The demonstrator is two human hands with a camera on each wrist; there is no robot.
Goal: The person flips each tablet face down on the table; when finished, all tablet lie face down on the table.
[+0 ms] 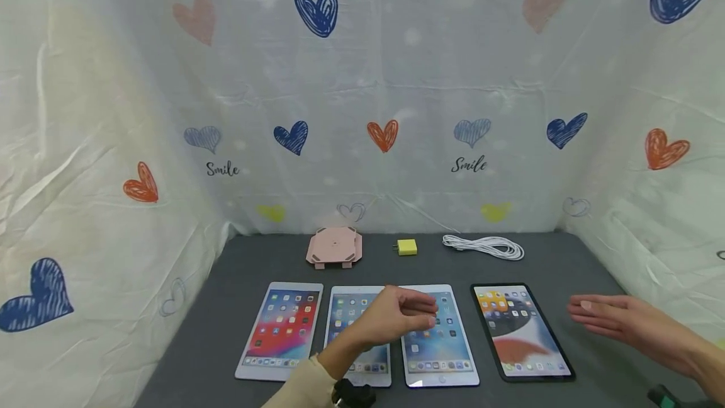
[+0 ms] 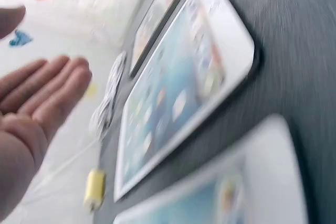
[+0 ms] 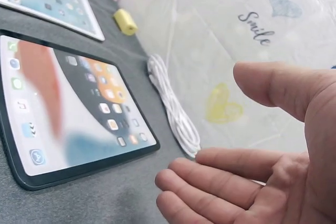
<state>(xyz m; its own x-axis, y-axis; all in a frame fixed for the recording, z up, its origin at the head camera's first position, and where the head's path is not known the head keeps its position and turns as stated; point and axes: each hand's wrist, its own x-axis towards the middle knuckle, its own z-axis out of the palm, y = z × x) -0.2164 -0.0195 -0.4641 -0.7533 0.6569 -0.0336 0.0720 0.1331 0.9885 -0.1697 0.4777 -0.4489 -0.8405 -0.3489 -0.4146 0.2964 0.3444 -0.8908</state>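
Observation:
Several tablets lie in a row on the dark grey table, screens lit. In the head view my left hand point(image 1: 393, 317) hovers over the two middle ones, partly covering the white tablet point(image 1: 362, 357) and the white tablet beside it point(image 1: 442, 357). Its fingers are straight and hold nothing. To the right of the black-framed tablet point(image 1: 521, 332) is my right hand point(image 1: 629, 323), fingers extended, palm facing inward, also holding nothing. The leftmost white tablet point(image 1: 281, 332) has a red and blue screen. In the right wrist view the black-framed tablet point(image 3: 79, 114) lies left of my fingers point(image 3: 210, 182).
Behind the tablets stand a pink folding stand point(image 1: 334, 247), a yellow charger plug point(image 1: 406, 247) and a coiled white cable point(image 1: 484, 246). A pale curtain point(image 1: 362, 80) printed with hearts closes off the back and both sides of the table point(image 1: 215, 332).

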